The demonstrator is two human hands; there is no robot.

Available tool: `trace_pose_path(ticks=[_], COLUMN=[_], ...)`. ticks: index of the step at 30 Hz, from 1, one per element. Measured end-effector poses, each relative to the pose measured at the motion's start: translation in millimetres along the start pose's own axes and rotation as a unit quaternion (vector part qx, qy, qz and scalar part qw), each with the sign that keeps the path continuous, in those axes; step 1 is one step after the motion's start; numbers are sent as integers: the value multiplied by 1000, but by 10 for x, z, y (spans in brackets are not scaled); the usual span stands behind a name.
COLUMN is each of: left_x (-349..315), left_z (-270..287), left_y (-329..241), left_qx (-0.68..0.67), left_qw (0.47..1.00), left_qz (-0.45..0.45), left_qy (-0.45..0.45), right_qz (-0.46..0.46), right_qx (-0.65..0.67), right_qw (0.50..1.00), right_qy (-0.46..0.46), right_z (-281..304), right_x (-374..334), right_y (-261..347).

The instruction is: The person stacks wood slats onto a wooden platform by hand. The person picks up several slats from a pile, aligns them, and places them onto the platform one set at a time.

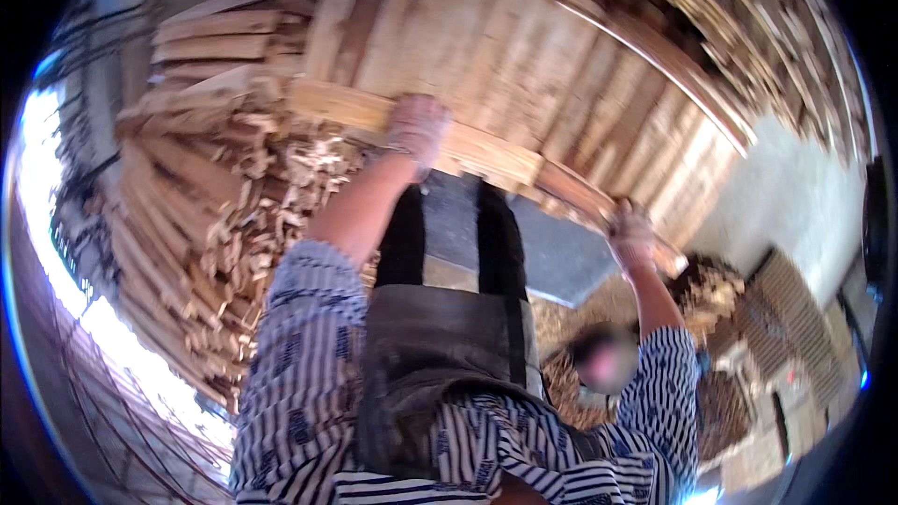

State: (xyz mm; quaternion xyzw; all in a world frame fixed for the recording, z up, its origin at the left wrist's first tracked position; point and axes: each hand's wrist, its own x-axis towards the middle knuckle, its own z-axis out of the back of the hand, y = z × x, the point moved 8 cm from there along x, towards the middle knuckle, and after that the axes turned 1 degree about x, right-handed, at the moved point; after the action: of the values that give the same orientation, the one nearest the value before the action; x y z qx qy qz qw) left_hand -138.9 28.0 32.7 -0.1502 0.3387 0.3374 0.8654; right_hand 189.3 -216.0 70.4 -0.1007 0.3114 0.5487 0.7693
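A wide panel of wooden planks point(496, 56) lies before me. Along its near edge runs a light wooden strip point(491, 155), with a darker wooden strip point(572, 191) continuing to the right. My left hand point(418, 128), in a pale glove, is closed over the light strip, fingers on its far side. Farther right, my right hand point(633, 238), gloved too, is closed around the darker strip near its right end. Both hands are somewhat smeared, and their fingertips are partly hidden. I wear a dark apron point(444, 332) over striped clothing.
Heaps of split wood and offcuts point(248, 224) rise at the left. Stacked slats point(776, 28) stand at the far right. Below the panel is a dark grey sheet point(557, 248). Another person point(603, 358) is at the lower right, near wood bundles point(781, 318).
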Motion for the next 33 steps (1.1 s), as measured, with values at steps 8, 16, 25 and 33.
trace_pose_path(ticks=[8,16,25,33], left_x=[-412,-2488,-3419,-3199], left_z=[232,157,-997,-1759], left_y=[-103,1007,3737,4421], left_qx=[-29,-535,-550,-606], left_qw=[994,659,482,371], left_qz=[78,313,519,512], left_qy=[-77,-426,-442,-483], right_qz=[-60,7,198,334], right_qx=[-91,18,117,172], right_qw=[991,975,924,903], right_qy=[73,220,305,207], right_z=[331,680,658,977], right_x=[-63,-506,375,2071], right_y=[386,1800,4373,7661])
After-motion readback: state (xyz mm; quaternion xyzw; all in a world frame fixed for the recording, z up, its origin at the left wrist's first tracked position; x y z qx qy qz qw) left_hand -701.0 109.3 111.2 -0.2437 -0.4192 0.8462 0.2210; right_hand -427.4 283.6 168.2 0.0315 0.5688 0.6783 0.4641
